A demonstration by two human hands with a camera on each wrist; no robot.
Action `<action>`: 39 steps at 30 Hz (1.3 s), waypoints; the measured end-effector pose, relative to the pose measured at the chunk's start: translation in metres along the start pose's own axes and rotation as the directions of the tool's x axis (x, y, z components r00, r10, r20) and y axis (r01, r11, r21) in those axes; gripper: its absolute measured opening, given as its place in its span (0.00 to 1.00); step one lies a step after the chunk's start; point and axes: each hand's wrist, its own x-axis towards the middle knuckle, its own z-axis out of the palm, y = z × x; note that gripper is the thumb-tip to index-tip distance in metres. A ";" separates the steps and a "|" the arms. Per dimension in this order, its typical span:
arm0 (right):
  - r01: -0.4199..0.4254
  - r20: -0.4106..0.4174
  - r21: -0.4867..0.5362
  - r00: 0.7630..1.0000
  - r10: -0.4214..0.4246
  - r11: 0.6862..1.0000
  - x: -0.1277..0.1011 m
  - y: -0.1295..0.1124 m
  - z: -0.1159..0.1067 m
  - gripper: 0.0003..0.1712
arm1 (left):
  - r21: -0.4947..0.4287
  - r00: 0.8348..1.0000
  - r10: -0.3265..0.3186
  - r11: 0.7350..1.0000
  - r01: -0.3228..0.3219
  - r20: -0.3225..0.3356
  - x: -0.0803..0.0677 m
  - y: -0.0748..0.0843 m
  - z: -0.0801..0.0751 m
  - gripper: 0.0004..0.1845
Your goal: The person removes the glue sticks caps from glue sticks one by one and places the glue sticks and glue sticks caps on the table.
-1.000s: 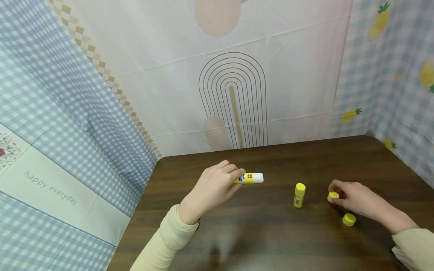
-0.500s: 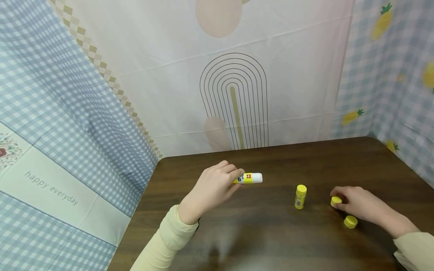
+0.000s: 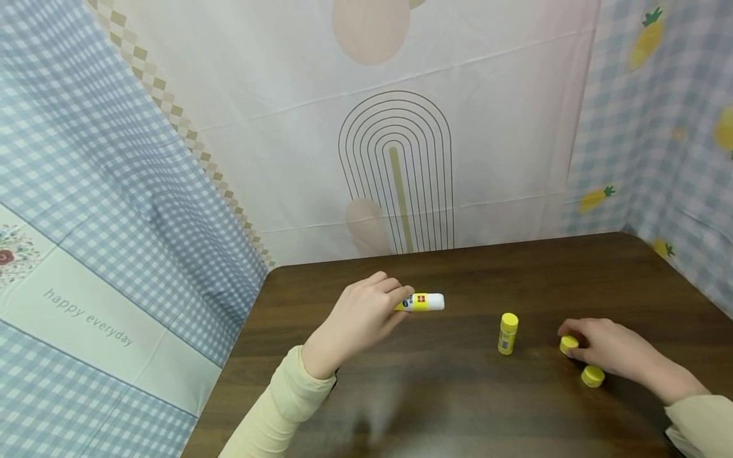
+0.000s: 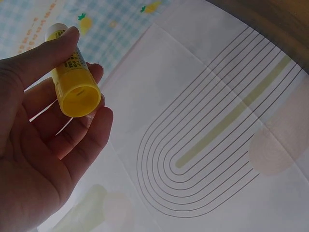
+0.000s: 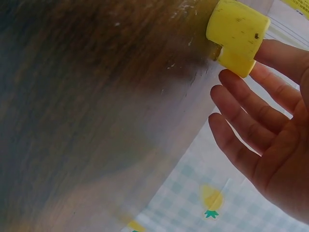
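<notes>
My left hand [image 3: 363, 315] holds a glue stick [image 3: 422, 302] sideways above the table, its white end pointing right. In the left wrist view, the thumb presses along the glue stick [image 4: 72, 77], and its hollow yellow end faces the camera. At the right, my right hand [image 3: 609, 346] has thumb and forefinger around a yellow cap [image 3: 569, 345] low at the tabletop. A second yellow cap [image 3: 592, 376] lies just nearer, below that hand. This nearer cap [image 5: 238, 29] partly hides the gripped one [image 5: 236, 63] in the right wrist view. Left of the right hand stands a yellow glue stick [image 3: 507, 334], upright.
All of this is over a dark brown wooden table [image 3: 446, 394]. Behind it hangs a pale cloth [image 3: 504, 133] with an arch pattern. Blue checked cloth [image 3: 143, 191] closes off the left side, and pineapple-printed cloth [image 3: 676, 146] the right.
The right hand has lowered its cap to the tabletop, beside the other cap, and has barely moved over the last half second. The left hand keeps its glue stick in place.
</notes>
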 end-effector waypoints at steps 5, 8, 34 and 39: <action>-0.016 0.014 -0.008 1.000 0.016 1.000 0.000 -0.001 -0.002 0.14 | 0.003 1.000 -0.001 1.000 0.001 0.002 0.000 0.000 0.000 0.18; -0.029 0.024 -0.008 0.999 0.029 1.000 0.001 -0.001 -0.002 0.14 | 0.004 1.000 -0.004 1.000 0.004 0.002 -0.001 -0.001 0.000 0.18; -0.040 0.014 0.013 0.999 0.039 0.999 0.000 0.002 -0.001 0.34 | -0.323 0.970 -0.240 0.915 0.241 0.044 -0.024 -0.032 -0.002 0.14; -0.043 0.017 0.006 0.999 0.043 0.999 0.001 0.003 0.001 0.30 | -0.429 0.937 -0.348 0.841 0.330 0.039 -0.038 -0.044 -0.005 0.14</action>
